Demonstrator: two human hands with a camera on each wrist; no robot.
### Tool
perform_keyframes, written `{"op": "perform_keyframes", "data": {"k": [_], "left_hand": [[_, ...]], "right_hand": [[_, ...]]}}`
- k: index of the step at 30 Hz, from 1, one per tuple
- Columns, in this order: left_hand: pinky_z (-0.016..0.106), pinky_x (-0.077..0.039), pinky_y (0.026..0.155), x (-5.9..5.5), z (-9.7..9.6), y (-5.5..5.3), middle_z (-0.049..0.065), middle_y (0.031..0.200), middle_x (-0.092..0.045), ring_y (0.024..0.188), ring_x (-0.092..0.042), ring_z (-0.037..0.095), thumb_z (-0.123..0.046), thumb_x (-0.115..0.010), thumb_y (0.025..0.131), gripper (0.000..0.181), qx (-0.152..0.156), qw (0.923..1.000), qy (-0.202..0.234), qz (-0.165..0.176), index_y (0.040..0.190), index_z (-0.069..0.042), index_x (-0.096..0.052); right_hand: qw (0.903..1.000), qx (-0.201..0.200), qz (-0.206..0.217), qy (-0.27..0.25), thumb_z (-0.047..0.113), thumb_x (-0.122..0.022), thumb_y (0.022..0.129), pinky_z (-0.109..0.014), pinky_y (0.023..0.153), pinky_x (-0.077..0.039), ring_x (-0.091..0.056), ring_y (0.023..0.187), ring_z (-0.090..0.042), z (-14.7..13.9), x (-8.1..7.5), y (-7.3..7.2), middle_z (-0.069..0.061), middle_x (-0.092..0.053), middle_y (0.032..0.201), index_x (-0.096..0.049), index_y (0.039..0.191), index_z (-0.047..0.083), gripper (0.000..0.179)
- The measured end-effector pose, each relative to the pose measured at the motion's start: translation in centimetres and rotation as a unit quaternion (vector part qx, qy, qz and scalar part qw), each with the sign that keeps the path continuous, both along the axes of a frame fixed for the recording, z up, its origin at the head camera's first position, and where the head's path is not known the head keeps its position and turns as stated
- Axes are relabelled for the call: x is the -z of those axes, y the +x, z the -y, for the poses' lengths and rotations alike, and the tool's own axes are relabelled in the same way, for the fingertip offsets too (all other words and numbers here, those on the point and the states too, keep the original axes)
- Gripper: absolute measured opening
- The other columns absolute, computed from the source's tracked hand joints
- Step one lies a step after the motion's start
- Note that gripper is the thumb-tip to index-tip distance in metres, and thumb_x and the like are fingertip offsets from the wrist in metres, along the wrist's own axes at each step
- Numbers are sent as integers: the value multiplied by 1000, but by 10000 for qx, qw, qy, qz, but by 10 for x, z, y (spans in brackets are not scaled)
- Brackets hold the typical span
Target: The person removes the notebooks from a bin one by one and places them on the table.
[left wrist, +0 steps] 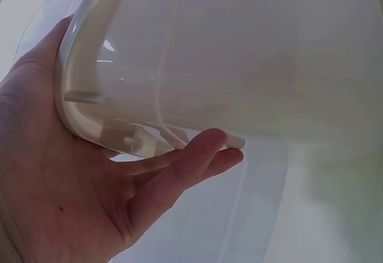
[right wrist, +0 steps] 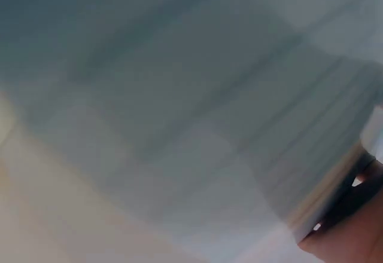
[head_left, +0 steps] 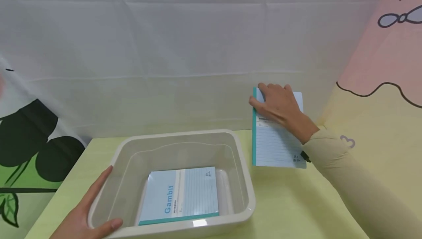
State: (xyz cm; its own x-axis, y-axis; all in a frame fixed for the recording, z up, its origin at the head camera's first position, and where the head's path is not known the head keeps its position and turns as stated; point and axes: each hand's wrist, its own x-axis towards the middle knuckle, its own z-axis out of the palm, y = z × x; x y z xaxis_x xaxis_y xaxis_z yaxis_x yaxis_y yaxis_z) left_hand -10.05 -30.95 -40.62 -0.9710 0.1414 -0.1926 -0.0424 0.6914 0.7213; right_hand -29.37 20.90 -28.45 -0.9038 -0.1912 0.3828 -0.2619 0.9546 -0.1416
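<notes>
I've got the right hand [head_left: 280, 103] gripping a notebook [head_left: 277, 145] near its top, over the desk [head_left: 280, 206] beside the tub [head_left: 184, 132]; left hand [head_left: 79, 215] holds the tub's corner. Careful, a slack grip could drop that notebook.

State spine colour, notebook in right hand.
Teal spine; shows best in the head view.

On the counter [head_left: 293, 202], left of centre, a tub [head_left: 194, 142]. Inside, on its bottom, one notebook [head_left: 181, 195], bound edge toward the front. At the tub's front left corner, the left hand [head_left: 79, 215], on the rim. Right of the tub, above the counter, a second notebook [head_left: 277, 147], with the right hand [head_left: 280, 103] across its upper part. Behind all, a cloth [head_left: 191, 41].
</notes>
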Motion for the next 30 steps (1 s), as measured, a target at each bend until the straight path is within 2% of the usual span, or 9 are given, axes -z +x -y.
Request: {"op": "perform_keyframes", "data": {"k": [5, 9, 12, 16, 21, 30], "left_hand": [[27, -53, 70, -1, 1, 1, 20, 145, -46, 93, -56, 3, -29, -73, 96, 113, -2, 10000, 4, -62, 162, -49, 16], [27, -53, 70, -1, 1, 1, 21, 145, -46, 94, -56, 2, -29, -73, 96, 112, -7, 10000, 83, -47, 162, -50, 16], [27, -54, 70, -1, 1, 1, 20, 143, -47, 93, -56, 2, -28, -72, 96, 112, -15, 9999, 146, -11, 162, -50, 15], [29, -55, 71, -3, 0, 1, 21, 144, -46, 97, -58, 8, -28, -72, 96, 112, -36, 9995, 274, 174, 161, -50, 16], [33, -58, 74, -6, -1, 0, 25, 148, -42, 104, -58, 21, -31, -71, 96, 112, -124, 9973, 482, 547, 160, -52, 19], [31, -56, 73, -5, 0, 1, 22, 146, -45, 100, -59, 13, -30, -70, 97, 111, -83, 9982, 433, 411, 160, -53, 17]], "right_hand": [[9997, 93, 131, 161, 49, -45, 97, -49, 81, -35, -56, 83, -31, -40, 33, 2, -12, -61, 88, -59, 125, 8, 51], [9990, 86, 397, 203, 49, -46, 98, -58, 88, -40, -64, 100, -39, -71, 63, 3, -21, -70, 112, -57, 140, 3, 63], [9970, 101, 717, 274, 49, -46, 99, -64, 94, -40, -64, 114, -44, -91, 86, 4, -26, -68, 129, -52, 148, 1, 69], [9931, 98, 1109, 367, 50, -45, 101, -68, 97, -39, -62, 121, -48, -110, 110, 7, -29, -64, 135, -49, 150, -1, 71], [9899, 12, 1329, 490, 51, -48, 102, -72, 103, -36, -58, 129, -51, -121, 127, 9, -31, -60, 142, -49, 150, -1, 71], [9830, -259, 1600, 857, 61, -52, 101, -71, 102, -39, -55, 131, -47, -123, 146, 3, -28, -59, 141, -53, 147, 1, 75]]}}
